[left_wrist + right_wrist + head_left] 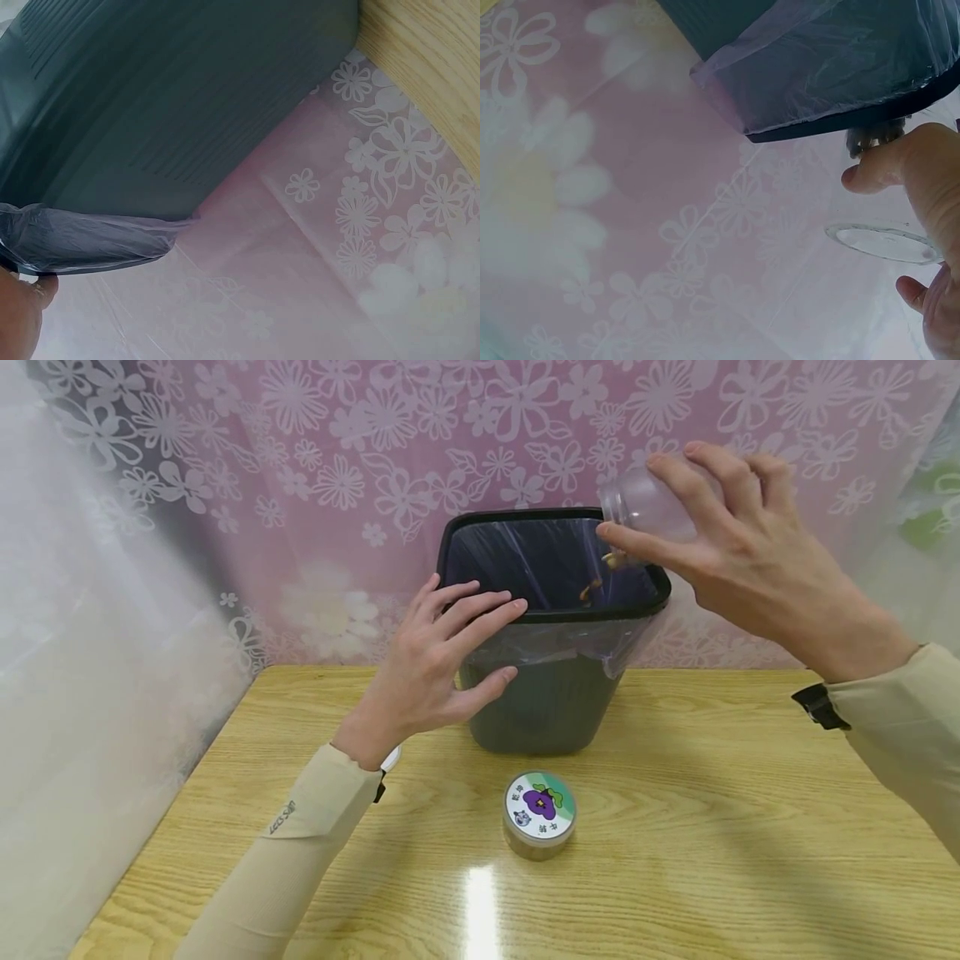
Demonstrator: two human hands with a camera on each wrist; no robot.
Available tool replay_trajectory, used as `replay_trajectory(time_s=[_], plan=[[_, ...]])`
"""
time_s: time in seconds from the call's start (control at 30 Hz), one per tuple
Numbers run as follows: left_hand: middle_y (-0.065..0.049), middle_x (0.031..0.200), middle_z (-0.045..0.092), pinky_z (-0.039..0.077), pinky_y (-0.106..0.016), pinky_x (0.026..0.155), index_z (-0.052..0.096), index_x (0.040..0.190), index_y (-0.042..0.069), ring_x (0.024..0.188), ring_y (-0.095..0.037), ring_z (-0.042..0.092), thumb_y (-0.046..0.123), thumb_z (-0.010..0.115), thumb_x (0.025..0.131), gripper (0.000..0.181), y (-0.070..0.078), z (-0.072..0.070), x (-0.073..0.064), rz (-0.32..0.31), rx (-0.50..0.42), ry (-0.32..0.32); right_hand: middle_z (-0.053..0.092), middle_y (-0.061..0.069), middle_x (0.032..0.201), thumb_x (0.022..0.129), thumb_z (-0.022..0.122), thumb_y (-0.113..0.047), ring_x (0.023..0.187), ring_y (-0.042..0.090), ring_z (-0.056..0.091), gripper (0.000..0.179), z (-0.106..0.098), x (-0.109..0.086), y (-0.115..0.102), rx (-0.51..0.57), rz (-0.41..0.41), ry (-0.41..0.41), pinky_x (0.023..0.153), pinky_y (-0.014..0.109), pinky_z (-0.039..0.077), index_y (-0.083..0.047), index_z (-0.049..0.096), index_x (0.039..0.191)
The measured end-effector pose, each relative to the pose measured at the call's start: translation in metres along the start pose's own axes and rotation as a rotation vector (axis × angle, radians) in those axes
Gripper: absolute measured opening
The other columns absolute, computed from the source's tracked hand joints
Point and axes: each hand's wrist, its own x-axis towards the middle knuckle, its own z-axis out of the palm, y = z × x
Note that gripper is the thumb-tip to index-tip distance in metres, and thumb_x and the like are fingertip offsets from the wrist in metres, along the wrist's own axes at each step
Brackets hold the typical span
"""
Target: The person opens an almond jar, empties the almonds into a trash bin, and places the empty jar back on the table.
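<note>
Right hand [738,547] tips jar [648,506]; left hand [438,652] steadies bin [551,610].

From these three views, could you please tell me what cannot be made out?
- Head view: the small lettering on the round lidded tub is too small to read.
- Head view: the black plastic-lined waste bin has its floor hidden behind its own front wall.
- Right wrist view: the clear plastic jar is cut off by the edge.

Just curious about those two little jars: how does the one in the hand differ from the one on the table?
The held jar is open, tipped over the bin and spilling bits; the table jar stands upright, lidded with a grape label and still full. The right hand grips one; nothing touches the other. Both look clear and round.
</note>
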Motion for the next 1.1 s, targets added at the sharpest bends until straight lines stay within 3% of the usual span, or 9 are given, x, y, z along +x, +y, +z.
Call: replay_trajectory(time_s=[0.1, 0.33, 0.6, 0.93, 1.1], plan=[[-0.004, 0.142, 0.063, 0.023, -0.063, 0.124, 0.06, 0.144, 0.021, 0.137, -0.033, 0.051, 0.041, 0.072, 0.091, 0.058, 0.0, 0.001, 0.0, 0.0, -0.004, 0.004, 0.031, 0.027, 0.158, 0.065, 0.082, 0.011, 0.14, 0.05, 0.03, 0.113, -0.002, 0.0, 0.001, -0.004, -0.004, -0.011, 0.095, 0.066, 0.028, -0.033, 0.036, 0.157], [-0.004, 0.142, 0.063, 0.024, -0.063, 0.124, 0.059, 0.145, 0.022, 0.137, -0.034, 0.052, 0.041, 0.072, 0.092, 0.058, 0.001, 0.0, 0.002, 0.0, 0.011, -0.005, 0.031, 0.026, 0.158, 0.07, 0.078, 0.011, 0.141, 0.05, 0.03, 0.103, -0.003, -0.001, 0.002, 0.011, 0.002, 0.001, 0.095, 0.067, 0.028, -0.032, 0.039, 0.156], [-0.006, 0.144, 0.061, 0.03, -0.061, 0.122, 0.057, 0.147, 0.021, 0.137, -0.038, 0.053, 0.045, 0.068, 0.094, 0.059, 0.009, -0.003, 0.005, -0.01, 0.134, -0.031, 0.035, 0.027, 0.155, 0.075, 0.072, 0.01, 0.138, 0.049, 0.033, 0.094, -0.001, -0.001, 0.002, 0.001, -0.006, 0.04, 0.093, 0.065, 0.029, -0.032, 0.042, 0.154], [-0.005, 0.166, 0.035, 0.021, -0.065, 0.124, 0.038, 0.159, 0.027, 0.156, -0.04, 0.026, 0.06, 0.054, 0.098, 0.072, 0.021, 0.0, 0.012, -0.032, 0.318, -0.141, 0.033, 0.027, 0.157, 0.065, 0.081, 0.009, 0.139, 0.049, 0.032, 0.11, -0.003, 0.001, -0.002, -0.022, -0.008, 0.012, 0.095, 0.065, 0.03, -0.032, 0.038, 0.157], [-0.005, 0.169, 0.03, 0.021, -0.067, 0.123, 0.031, 0.162, 0.025, 0.156, -0.04, 0.024, 0.065, 0.05, 0.098, 0.078, 0.025, 0.005, 0.011, -0.04, 0.361, -0.169, 0.034, 0.026, 0.156, 0.059, 0.088, 0.007, 0.136, 0.05, 0.035, 0.117, -0.004, 0.005, -0.003, -0.064, -0.043, 0.029, 0.095, 0.064, 0.031, -0.032, 0.038, 0.157]])
